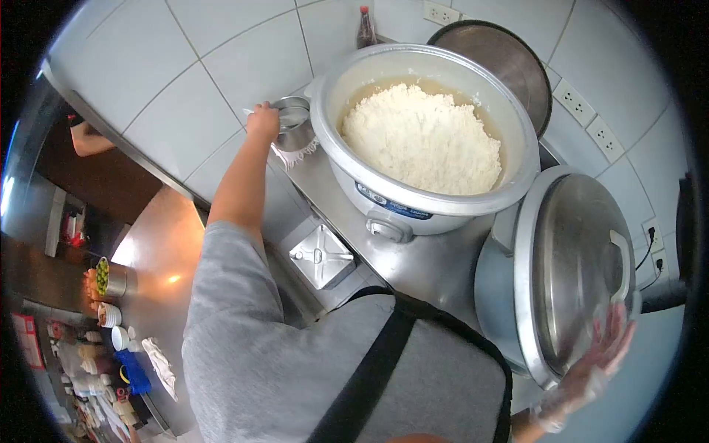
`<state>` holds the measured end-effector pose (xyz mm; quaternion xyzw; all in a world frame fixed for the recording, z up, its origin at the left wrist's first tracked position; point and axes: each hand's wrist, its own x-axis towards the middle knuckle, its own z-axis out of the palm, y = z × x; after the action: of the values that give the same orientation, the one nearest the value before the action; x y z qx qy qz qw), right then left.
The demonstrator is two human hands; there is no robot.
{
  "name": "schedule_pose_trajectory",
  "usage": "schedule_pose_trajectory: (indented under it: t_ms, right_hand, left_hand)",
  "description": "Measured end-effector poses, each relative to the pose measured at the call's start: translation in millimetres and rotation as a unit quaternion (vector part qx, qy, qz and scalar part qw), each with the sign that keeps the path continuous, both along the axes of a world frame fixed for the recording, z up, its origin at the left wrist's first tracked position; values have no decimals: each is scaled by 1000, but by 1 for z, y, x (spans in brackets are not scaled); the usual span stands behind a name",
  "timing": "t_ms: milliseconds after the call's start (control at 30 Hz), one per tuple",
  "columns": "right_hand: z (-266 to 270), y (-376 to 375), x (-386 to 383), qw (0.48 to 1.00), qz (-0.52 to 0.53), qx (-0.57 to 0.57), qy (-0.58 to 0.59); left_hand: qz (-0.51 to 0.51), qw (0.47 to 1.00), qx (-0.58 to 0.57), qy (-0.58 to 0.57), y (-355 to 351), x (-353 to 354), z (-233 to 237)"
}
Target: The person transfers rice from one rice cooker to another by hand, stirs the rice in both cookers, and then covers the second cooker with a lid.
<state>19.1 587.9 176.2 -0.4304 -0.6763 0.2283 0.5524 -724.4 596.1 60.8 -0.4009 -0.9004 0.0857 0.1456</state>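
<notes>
My left hand is closed at the left rim of a small steel pot, which sits on a white cloth. A thin pale tip sticks out beside its fingers; I cannot tell what they grip. To the pot's right stands a large uncovered rice cooker, holding a mound of white rice with cloudy liquid round its edge. My right hand, in a clear plastic glove, has its fingers spread. It overlaps the lower edge of the steel lid on a second large cooker.
Behind the cooker, a dark round tray leans on the tiled wall, near sockets and a red-capped bottle. A square tin sits below the steel counter. Another person's arm shows at left.
</notes>
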Motion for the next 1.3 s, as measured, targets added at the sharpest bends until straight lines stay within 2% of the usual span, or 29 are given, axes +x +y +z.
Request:
schedule_pose_trajectory:
  t_ms: [67, 133, 167, 200, 267, 333, 367, 400, 433, 467, 567, 667, 700, 800, 867, 900, 933, 967, 1000, 1033, 1067, 1100, 1133, 1167, 1200, 1267, 1300]
  right_hand:
    - [28, -1, -34, 984, 130, 5, 122]
    - [34, 7, -62, 933, 250, -10, 260]
    - [36, 10, -75, 897, 300, -14, 325]
    - [38, 12, -94, 874, 326, -34, 359]
    - [41, 21, -136, 805, 398, -49, 438]
    - [40, 39, -165, 725, 476, -43, 495]
    - [39, 45, -176, 692, 509, -37, 510]
    - [46, 43, -191, 747, 432, -40, 503]
    - [58, 37, -211, 794, 355, -43, 492]
    - [64, 34, -225, 832, 276, -44, 479]
    - [58, 41, -249, 861, 205, -12, 466]
    - [52, 45, -255, 875, 217, -35, 431]
    - [54, 51, -256, 889, 227, -9, 397]
    - [67, 75, -270, 919, 261, 34, 294]
    - [81, 98, -292, 931, 285, 19, 227]
    - [77, 129, -294, 961, 261, 4, 91]
    - [75, 139, -301, 969, 244, -36, -2]
    - [73, 148, -309, 965, 230, -68, -102]
    - [74, 142, -324, 953, 227, -124, -156]
    - [61, 175, -328, 923, 228, -147, -272]
    - [36, 224, -331, 879, 225, -167, -386]
    - [9, 264, -334, 855, 212, -223, -418]
    - [-7, 291, -341, 826, 198, -276, -450]
    - [-5, 290, -348, 793, 195, -227, -531]
    - [-2, 290, -358, 752, 190, -172, -607]
    - [-40, 334, -371, 784, 135, -214, -566]
    - [-57, 351, -377, 798, 107, -238, -542]
  left_hand:
    - [-20, 999, 20, -44, 3, 0, -10]
    - [-24, 996, 73, -50, 4, 30, 11]
    - [-108, 974, 198, -12, 5, 38, 20]
    - [-191, 927, 323, 23, 7, 48, 34]
    - [-327, 801, 500, -28, -6, 128, 106]
    - [-472, 710, 504, -137, -25, 212, 143]
    - [-535, 696, 443, -181, -36, 254, 150]
    - [-592, 663, 385, -249, -41, 295, 152]
    - [-660, 612, 366, -235, -38, 327, 146]
    - [-690, 599, 337, -228, -36, 352, 138]
    - [-727, 563, 329, -216, -31, 392, 126]
    - [-744, 541, 345, -187, -27, 396, 115]
    - [-751, 535, 347, -172, -25, 394, 111]
    - [-743, 507, 348, -264, -24, 388, 102]
    - [-727, 532, 351, -256, -26, 367, 107]
    - [-719, 536, 359, -258, -30, 352, 110]
    - [-710, 541, 366, -261, -34, 336, 112]
    - [-671, 596, 367, -245, -33, 313, 113]
    - [-628, 626, 419, -194, -19, 281, 104]
    - [-580, 652, 467, -143, -3, 245, 94]
    - [-496, 693, 477, -216, 2, 213, 96]
    - [-420, 729, 493, -224, 8, 183, 99]
    - [-404, 743, 492, -208, 18, 156, 96]
    - [-387, 757, 491, -191, 26, 136, 92]
    - [-396, 769, 450, -221, 32, 127, 86]
    - [-409, 788, 362, -285, 43, 112, 67]
    - [-396, 776, 391, -298, 46, 115, 64]
